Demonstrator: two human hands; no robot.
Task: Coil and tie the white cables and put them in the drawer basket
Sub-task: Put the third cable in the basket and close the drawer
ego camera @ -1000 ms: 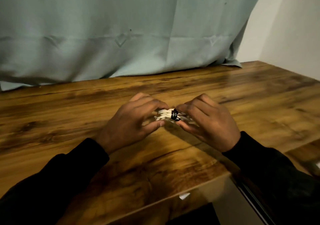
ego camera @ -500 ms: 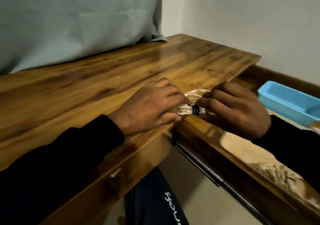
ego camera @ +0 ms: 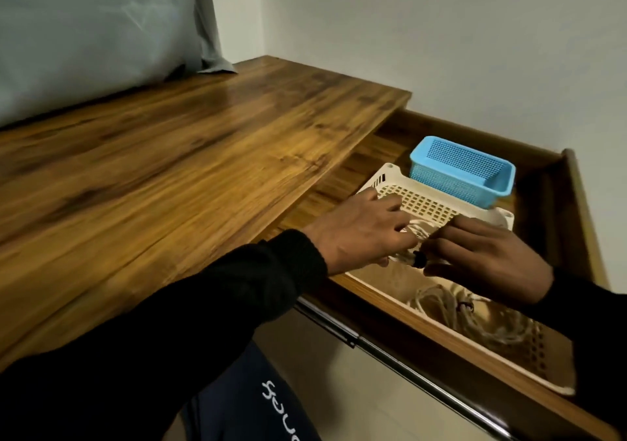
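White coiled cable bundle [ego camera: 415, 237], bound by a black tie [ego camera: 419, 260], sits between our two hands above the cream perforated plastic basket [ego camera: 427, 199]. Our left hand [ego camera: 359, 237] grips the bundle's left end with curled fingers; our right hand [ego camera: 485, 257] pinches the end nearest the black tie. Both hands hold the bundle just over the basket's interior; we cannot tell whether it touches the basket floor.

Lower in the same cream basket lies a second tied coil of white cable [ego camera: 475, 315], partly hidden by the right sleeve [ego camera: 590, 322].

Just behind the cream basket stands a small blue mesh plastic basket [ego camera: 464, 172], touching or nearly touching its far rim. Both baskets rest in the open wooden drawer [ego camera: 573, 196], which extends from beneath the brown wood-grain worktop [ego camera: 169, 169]. A metal drawer slide [ego camera: 390, 345] runs along the drawer's near side. A pale grey-blue cloth [ego camera: 95, 33] hangs behind the worktop against the white wall [ego camera: 441, 33].
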